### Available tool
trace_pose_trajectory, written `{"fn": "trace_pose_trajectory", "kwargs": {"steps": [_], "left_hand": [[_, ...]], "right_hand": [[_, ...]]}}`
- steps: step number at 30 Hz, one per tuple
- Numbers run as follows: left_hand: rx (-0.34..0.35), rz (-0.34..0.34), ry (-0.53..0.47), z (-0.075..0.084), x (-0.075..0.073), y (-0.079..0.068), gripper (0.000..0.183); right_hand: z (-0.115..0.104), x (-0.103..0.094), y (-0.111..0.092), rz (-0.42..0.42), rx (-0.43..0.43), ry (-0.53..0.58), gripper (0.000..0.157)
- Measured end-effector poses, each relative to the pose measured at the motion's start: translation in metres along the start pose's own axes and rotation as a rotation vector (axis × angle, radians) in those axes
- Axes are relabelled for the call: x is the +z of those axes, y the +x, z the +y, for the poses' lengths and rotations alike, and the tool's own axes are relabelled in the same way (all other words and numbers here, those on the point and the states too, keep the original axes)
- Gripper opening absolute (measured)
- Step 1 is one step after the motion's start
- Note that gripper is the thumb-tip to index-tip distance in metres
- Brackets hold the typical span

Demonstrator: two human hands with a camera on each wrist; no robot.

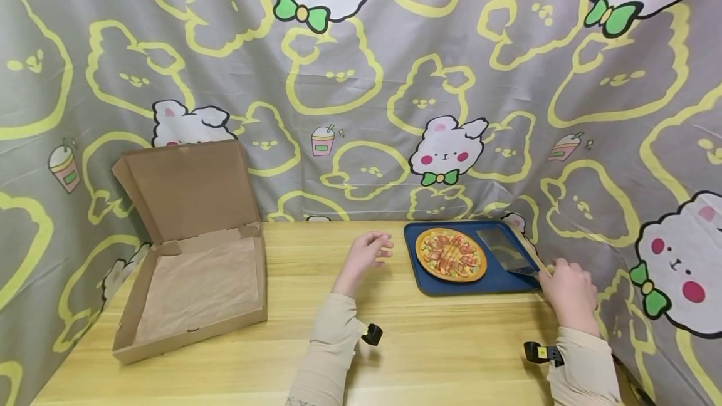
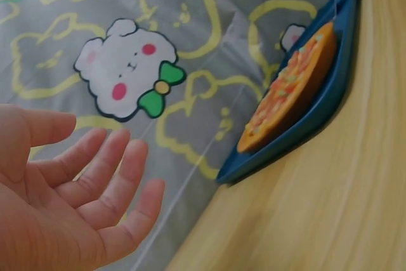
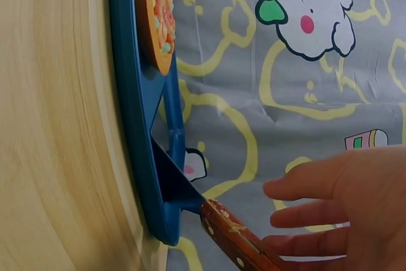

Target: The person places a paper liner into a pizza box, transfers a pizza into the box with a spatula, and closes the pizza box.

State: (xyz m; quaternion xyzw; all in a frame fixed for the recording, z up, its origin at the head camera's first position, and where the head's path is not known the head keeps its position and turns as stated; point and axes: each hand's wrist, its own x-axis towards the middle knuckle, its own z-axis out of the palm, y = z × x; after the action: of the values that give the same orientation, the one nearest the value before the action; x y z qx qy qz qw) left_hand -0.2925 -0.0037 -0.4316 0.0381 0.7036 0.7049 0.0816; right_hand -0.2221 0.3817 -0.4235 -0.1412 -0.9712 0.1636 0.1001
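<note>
Right wrist view: the spatula (image 3: 172, 176) lies on the blue tray (image 3: 130, 115), its brown handle (image 3: 223, 228) jutting past the rim at the right hand (image 3: 349, 211), whose fingers reach out loosely; whether they touch the wood, I cannot tell. The blade (image 1: 499, 248) looks thin, stiff and smooth, so it may slide; the tool is probably light, best held by the handle (2 rivets show). The left hand (image 1: 368, 254), relaxed, holds nothing, apart from the pizza (image 1: 451, 254). The handle's end is cut off; from the head, the right hand mostly hides it.
</note>
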Motion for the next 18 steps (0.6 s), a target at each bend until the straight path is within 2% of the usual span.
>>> {"fn": "trace_pose_trajectory", "kwargs": {"steps": [6, 14, 18], "left_hand": [[-0.023, 0.0, -0.016, -0.009, 0.01, 0.0, 0.037], [-0.017, -0.006, -0.008, -0.015, 0.011, -0.002, 0.031], [-0.019, -0.012, -0.017, -0.015, 0.011, -0.004, 0.031]], "right_hand": [[0.007, 0.0, 0.0, -0.04, 0.036, -0.048, 0.04], [0.01, -0.003, 0.001, -0.177, 0.094, -0.06, 0.035], [0.01, -0.001, 0.003, -0.194, 0.099, -0.072, 0.033]]}}
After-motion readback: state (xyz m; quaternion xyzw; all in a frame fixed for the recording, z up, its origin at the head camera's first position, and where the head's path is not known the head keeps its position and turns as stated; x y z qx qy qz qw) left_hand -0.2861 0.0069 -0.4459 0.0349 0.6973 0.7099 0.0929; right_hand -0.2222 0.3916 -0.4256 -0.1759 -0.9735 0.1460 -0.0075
